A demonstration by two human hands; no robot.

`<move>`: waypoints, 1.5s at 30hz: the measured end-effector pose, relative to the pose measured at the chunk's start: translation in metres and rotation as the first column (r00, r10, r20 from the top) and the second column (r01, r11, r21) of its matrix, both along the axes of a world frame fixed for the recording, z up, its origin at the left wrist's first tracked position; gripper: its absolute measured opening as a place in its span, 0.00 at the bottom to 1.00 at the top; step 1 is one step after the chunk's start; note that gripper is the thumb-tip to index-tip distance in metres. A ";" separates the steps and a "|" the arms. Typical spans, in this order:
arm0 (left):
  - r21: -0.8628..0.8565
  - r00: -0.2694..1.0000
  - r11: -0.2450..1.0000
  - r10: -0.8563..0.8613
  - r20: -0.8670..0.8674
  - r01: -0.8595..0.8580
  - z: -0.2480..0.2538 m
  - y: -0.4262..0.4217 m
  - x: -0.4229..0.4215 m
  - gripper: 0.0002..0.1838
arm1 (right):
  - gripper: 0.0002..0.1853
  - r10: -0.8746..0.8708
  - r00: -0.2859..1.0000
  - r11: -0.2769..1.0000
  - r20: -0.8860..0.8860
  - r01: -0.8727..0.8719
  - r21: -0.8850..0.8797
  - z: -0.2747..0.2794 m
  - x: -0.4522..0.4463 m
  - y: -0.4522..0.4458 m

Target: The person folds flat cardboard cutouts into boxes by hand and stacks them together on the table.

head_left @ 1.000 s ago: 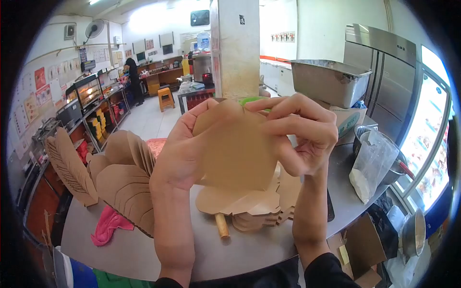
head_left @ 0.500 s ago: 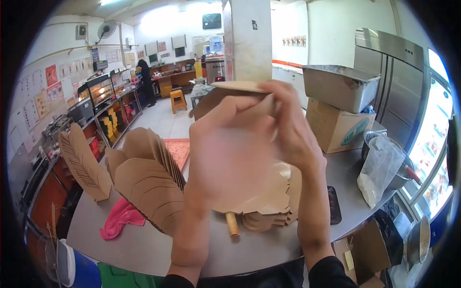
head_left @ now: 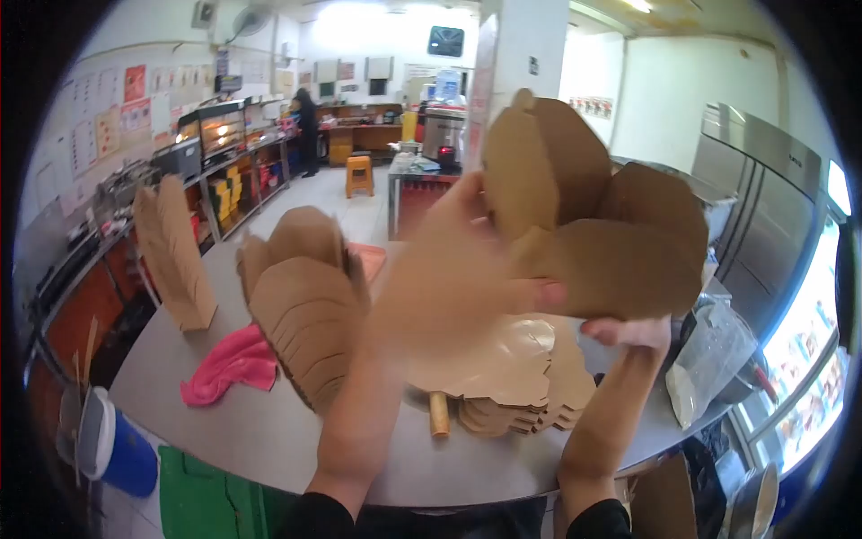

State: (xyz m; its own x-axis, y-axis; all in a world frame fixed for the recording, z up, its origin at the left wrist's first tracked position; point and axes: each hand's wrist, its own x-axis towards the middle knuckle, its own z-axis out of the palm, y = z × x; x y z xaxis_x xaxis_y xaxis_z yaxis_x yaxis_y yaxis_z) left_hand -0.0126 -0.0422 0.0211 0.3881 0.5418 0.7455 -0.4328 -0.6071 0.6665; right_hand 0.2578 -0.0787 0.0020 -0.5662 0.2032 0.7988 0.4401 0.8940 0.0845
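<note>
A brown cardboard box (head_left: 628, 260) with its flaps spread open is held up at the right of centre. My left hand (head_left: 458, 278), blurred by motion, touches its left side, and its finger pose is smeared. My right hand (head_left: 633, 332) grips the box from below, mostly hidden behind it. Beneath my hands a stack of flat cardboard blanks (head_left: 512, 368) lies on the table. A nested stack of folded boxes (head_left: 301, 301) leans left of my left forearm. A short wooden roller (head_left: 438, 415) pokes out from under the blanks.
A pink cloth (head_left: 232, 364) and a tall cardboard stack (head_left: 175, 260) are on the grey table (head_left: 269, 440) at left. A plastic bag with white contents (head_left: 709, 359) sits at right. A person (head_left: 306, 135) stands far back, near an orange stool (head_left: 359, 176).
The cardboard piece has opened into a box shape and moved up and right with my right hand. My left hand stays near its left side. The view has turned left.
</note>
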 end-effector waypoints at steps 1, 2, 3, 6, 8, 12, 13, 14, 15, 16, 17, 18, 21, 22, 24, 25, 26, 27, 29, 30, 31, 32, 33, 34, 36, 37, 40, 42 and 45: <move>-0.018 0.999 0.999 0.039 -0.026 -0.040 -0.002 -0.004 -0.002 0.56 | 0.63 0.052 0.949 0.982 -0.310 -0.105 -0.158 -0.003 -0.006 -0.004; 0.061 0.990 0.989 0.128 0.060 -0.132 -0.002 -0.011 0.001 0.53 | 0.64 0.060 0.894 0.951 -0.443 -0.186 -0.247 -0.001 -0.016 -0.007; 0.144 0.966 0.957 0.237 0.098 -0.250 -0.003 -0.015 0.006 0.55 | 0.64 0.061 0.813 0.909 -0.579 -0.286 -0.305 0.000 -0.027 -0.011; 0.288 0.831 0.784 0.547 0.100 -0.550 0.000 -0.054 0.002 0.59 | 0.62 0.344 0.738 0.881 -0.581 -0.468 -0.072 0.009 -0.058 -0.028; 0.366 0.704 0.638 0.706 0.072 -0.678 -0.004 -0.077 -0.002 0.62 | 0.55 0.063 0.812 0.974 -0.580 -0.177 -0.142 -0.001 -0.056 -0.040; 0.530 0.634 0.482 0.760 0.144 -0.698 -0.014 -0.091 -0.051 0.67 | 0.44 0.046 0.607 0.984 -0.793 -0.165 -0.069 -0.004 -0.051 -0.023; 0.564 0.599 0.426 0.785 0.159 -0.708 -0.013 -0.091 -0.080 0.69 | 0.41 0.058 0.508 0.984 -0.859 -0.172 -0.036 -0.007 -0.050 -0.019; 0.594 0.563 0.368 0.807 0.177 -0.715 -0.013 -0.090 -0.110 0.71 | 0.40 0.061 0.450 0.985 -0.891 -0.173 -0.020 -0.005 -0.056 -0.021; 0.580 0.532 0.354 0.831 0.165 -0.734 -0.014 -0.076 -0.148 0.72 | 0.38 0.066 0.390 0.985 -0.919 -0.173 -0.003 -0.002 -0.063 -0.022; 0.566 0.500 0.340 0.852 0.152 -0.751 -0.015 -0.061 -0.185 0.73 | 0.35 -0.004 0.298 0.938 -0.954 -0.329 -0.107 0.018 -0.083 -0.023; 0.554 0.500 0.374 0.862 0.089 -0.744 -0.028 -0.031 -0.218 0.71 | 0.34 0.039 0.329 0.883 -0.944 -0.453 -0.121 0.031 -0.109 -0.016; 0.553 0.595 0.507 0.803 -0.024 -0.661 -0.050 0.010 -0.250 0.73 | 0.33 0.076 0.352 0.811 -0.933 -0.566 -0.148 0.044 -0.134 -0.010; 0.288 0.801 0.826 0.551 -0.234 -0.484 -0.079 0.022 -0.252 0.73 | 0.37 0.111 0.551 0.712 -0.827 -0.625 -0.320 0.070 -0.221 0.006; 0.038 0.899 0.938 0.343 -0.274 -0.346 -0.080 0.016 -0.242 0.71 | 0.37 0.077 0.626 0.637 -0.776 -0.630 -0.444 0.078 -0.240 0.009; 0.060 0.856 0.894 0.443 -0.267 -0.444 -0.078 -0.003 -0.226 0.70 | 0.39 0.035 0.793 0.543 -0.608 -0.526 -0.655 0.086 -0.261 0.011; 0.070 0.800 0.838 0.539 -0.264 -0.541 -0.081 -0.010 -0.217 0.69 | 0.40 0.020 0.871 0.530 -0.490 -0.425 -0.734 0.087 -0.265 0.012; 0.142 0.763 0.781 0.625 -0.165 -0.608 -0.092 -0.011 -0.207 0.65 | 0.41 0.014 0.908 0.525 -0.420 -0.364 -0.769 0.086 -0.262 0.020; 0.138 0.770 0.785 0.619 -0.155 -0.604 -0.094 -0.020 -0.199 0.65 | 0.43 0.011 0.938 0.522 -0.346 -0.300 -0.798 0.084 -0.260 0.028; 0.027 0.603 0.624 0.765 -0.227 -0.781 -0.090 -0.047 -0.186 0.63 | 0.44 -0.145 0.966 0.742 -0.214 -0.037 -0.669 0.074 -0.258 0.024; 0.026 0.608 0.626 0.766 -0.209 -0.779 -0.091 -0.051 -0.183 0.63 | 0.45 -0.158 0.967 0.766 -0.199 -0.007 -0.643 0.070 -0.257 0.021; 0.026 0.613 0.628 0.767 -0.191 -0.778 -0.091 -0.055 -0.180 0.63 | 0.47 -0.171 0.968 0.788 -0.184 0.022 -0.615 0.067 -0.258 0.017; 0.083 0.557 0.576 0.811 -0.179 -0.813 -0.090 -0.059 -0.178 0.63 | 0.47 -0.248 0.964 0.849 -0.100 0.166 -0.501 0.067 -0.257 0.008; 0.138 0.500 0.521 0.851 -0.163 -0.842 -0.090 -0.062 -0.175 0.64 | 0.48 -0.332 0.943 0.881 -0.025 0.300 -0.366 0.066 -0.257 0.000; 0.131 0.509 0.532 0.843 -0.171 -0.837 -0.088 -0.066 -0.171 0.64 | 0.48 -0.343 0.939 0.873 -0.020 0.311 -0.375 0.062 -0.257 -0.003; 0.158 0.465 0.483 0.875 -0.138 -0.861 -0.086 -0.071 -0.164 0.64 | 0.51 -0.291 0.949 0.929 0.117 0.310 -0.204 0.057 -0.256 -0.008; 0.166 0.452 0.469 0.883 -0.127 -0.868 -0.086 -0.073 -0.162 0.64 | 0.51 -0.299 0.947 0.925 0.119 0.319 -0.209 0.061 -0.254 -0.016; 0.179 0.408 0.434 0.898 -0.167 -0.883 -0.087 -0.075 -0.166 0.65 | 0.36 -0.107 0.973 0.893 0.203 0.184 -0.410 0.086 -0.238 -0.018; 0.145 0.440 0.463 0.882 -0.168 -0.874 -0.089 -0.076 -0.165 0.65 | 0.28 0.046 0.994 0.912 0.102 0.000 -0.409 0.125 -0.220 0.013; 0.172 0.376 0.407 0.908 -0.186 -0.897 -0.085 -0.079 -0.162 0.67 | 0.20 0.072 0.871 0.866 0.486 0.187 -0.463 0.187 -0.244 0.017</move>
State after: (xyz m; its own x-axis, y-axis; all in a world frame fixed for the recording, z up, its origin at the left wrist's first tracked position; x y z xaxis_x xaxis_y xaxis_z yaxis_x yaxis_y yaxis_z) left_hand -0.1742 -0.1217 -0.0636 -0.1674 0.6484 0.7427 0.5366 -0.5720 0.6204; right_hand 0.0138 -0.0621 0.1887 -0.8180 0.5302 0.2231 0.5120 0.8479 -0.1379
